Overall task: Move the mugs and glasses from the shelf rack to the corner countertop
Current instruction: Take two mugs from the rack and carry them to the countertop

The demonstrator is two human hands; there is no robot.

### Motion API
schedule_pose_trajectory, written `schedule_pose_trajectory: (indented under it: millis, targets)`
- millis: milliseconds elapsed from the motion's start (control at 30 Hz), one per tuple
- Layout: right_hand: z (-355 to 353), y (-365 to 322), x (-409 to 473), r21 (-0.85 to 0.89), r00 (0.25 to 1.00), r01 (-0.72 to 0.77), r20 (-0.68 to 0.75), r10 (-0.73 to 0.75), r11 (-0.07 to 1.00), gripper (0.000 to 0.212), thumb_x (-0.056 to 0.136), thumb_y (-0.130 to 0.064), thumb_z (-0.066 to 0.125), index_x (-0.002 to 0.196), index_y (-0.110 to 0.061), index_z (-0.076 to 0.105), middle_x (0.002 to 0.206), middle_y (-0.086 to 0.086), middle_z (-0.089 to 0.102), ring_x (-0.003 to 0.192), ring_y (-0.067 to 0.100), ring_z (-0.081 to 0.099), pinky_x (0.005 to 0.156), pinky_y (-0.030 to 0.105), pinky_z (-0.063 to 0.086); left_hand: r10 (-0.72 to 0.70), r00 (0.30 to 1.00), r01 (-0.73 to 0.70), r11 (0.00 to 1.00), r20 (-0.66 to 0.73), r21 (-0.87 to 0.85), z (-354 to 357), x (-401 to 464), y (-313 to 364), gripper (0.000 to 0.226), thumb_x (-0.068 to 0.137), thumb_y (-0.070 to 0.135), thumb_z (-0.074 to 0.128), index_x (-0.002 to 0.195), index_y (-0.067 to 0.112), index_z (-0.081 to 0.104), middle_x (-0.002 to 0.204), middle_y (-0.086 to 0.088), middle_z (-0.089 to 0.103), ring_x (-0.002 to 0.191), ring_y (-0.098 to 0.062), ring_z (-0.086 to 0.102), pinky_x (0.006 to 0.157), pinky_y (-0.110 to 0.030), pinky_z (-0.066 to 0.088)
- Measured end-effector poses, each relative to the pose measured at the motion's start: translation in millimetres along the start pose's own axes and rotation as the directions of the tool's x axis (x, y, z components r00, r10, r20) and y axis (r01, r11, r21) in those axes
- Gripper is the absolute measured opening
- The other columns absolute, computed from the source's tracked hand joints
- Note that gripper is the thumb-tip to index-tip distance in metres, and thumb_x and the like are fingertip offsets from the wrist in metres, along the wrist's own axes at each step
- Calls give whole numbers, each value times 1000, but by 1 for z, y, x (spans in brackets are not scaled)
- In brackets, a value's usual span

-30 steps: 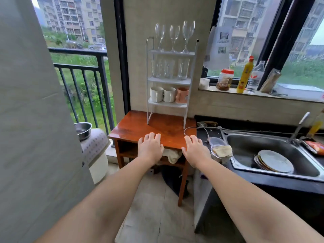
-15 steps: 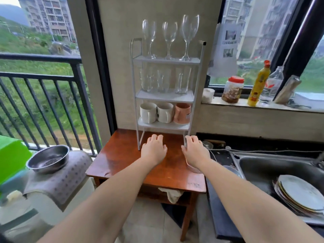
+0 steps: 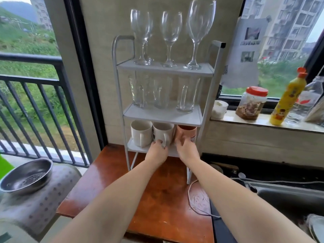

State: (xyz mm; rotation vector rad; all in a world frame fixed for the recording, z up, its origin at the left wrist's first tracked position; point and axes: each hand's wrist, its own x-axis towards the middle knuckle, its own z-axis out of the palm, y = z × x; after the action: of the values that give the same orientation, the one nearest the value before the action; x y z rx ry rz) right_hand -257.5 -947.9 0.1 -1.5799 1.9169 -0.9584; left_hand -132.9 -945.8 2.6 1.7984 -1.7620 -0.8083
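Observation:
A white three-tier shelf rack [image 3: 162,116] stands on a wooden table. Three wine glasses [image 3: 171,37] are on its top tier and three clear tumblers [image 3: 162,92] on the middle tier. The bottom tier holds a left white mug [image 3: 141,133], a middle white mug [image 3: 162,131] and a pink mug [image 3: 186,130]. My left hand [image 3: 157,151] curls its fingers around the middle white mug's handle. My right hand [image 3: 186,150] wraps the lower front of the pink mug. Both mugs still rest on the tier.
The wooden table [image 3: 157,199] has a white cable [image 3: 192,199] on its right side. A steel bowl [image 3: 26,176] sits on a covered drum at left. The windowsill holds a white cup [image 3: 219,109], a jar [image 3: 250,102] and a yellow bottle [image 3: 287,97]. A dark counter [image 3: 289,195] lies at right.
The view has moved closer to the rack. Both hands rose from the tabletop to the bottom tier and closed on the middle white mug and the pink mug.

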Motion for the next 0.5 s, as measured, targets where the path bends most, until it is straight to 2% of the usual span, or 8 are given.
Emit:
schedule_pose_trajectory:
  millis: [67, 133, 200, 267, 333, 400, 500]
  targets:
    - [5, -5, 12, 197, 995, -99, 17, 97, 975, 38, 99, -39, 34, 111, -9, 54, 115, 19, 60, 107, 36, 58, 91, 40, 49, -61, 998, 65, 988, 30, -142, 2, 13, 3, 47, 98, 30, 41, 139, 8, 41, 135, -16, 52, 119, -34, 55, 97, -39, 47]
    - [10, -8, 22, 353, 981, -193, 52, 187, 915, 32, 98, -38, 38, 107, -11, 51, 115, 18, 59, 104, 34, 59, 91, 48, 53, -89, 993, 111, 942, 83, -317, 5, 21, 5, 42, 98, 27, 40, 135, 7, 46, 122, -11, 59, 103, -29, 64, 78, -35, 54]
    - [13, -9, 29, 488, 950, -307, 104, 294, 817, 26, 96, -39, 43, 104, -15, 47, 112, 15, 60, 99, 32, 63, 85, 49, 57, -111, 984, 165, 865, 141, -474, 6, 23, 8, 37, 98, 25, 39, 129, 8, 50, 111, -6, 59, 90, -22, 64, 63, -29, 50]
    - [15, -8, 34, 586, 914, -396, 177, 365, 707, 29, 95, -42, 45, 106, -15, 49, 107, 12, 64, 91, 30, 67, 76, 42, 60, -121, 975, 209, 789, 187, -578, 7, 26, 6, 30, 97, 25, 39, 119, 11, 55, 106, -7, 65, 85, -18, 63, 66, -30, 49]
    - [17, -6, 37, 635, 886, -456, 254, 389, 624, 32, 95, -41, 47, 108, -12, 55, 100, 11, 69, 83, 27, 70, 72, 38, 60, -128, 968, 240, 730, 216, -640, 6, 27, 6, 24, 97, 26, 40, 105, 13, 57, 91, -4, 68, 82, -16, 63, 67, -30, 49]
    - [18, -6, 38, 659, 868, -488, 300, 395, 572, 29, 95, -37, 48, 103, -11, 59, 86, 10, 71, 72, 24, 70, 67, 35, 59, -136, 968, 242, 725, 210, -645, 5, 28, 4, 22, 98, 28, 40, 99, 12, 56, 85, -1, 65, 78, -14, 61, 62, -28, 48]
    - [20, -5, 35, 690, 848, -510, 303, 435, 514, 30, 96, -39, 44, 89, -14, 58, 66, 4, 59, 56, 18, 59, 50, 27, 51, -150, 973, 226, 751, 174, -621, 4, 27, -2, 26, 99, 32, 38, 101, 11, 54, 88, -3, 61, 75, -16, 59, 60, -27, 49]
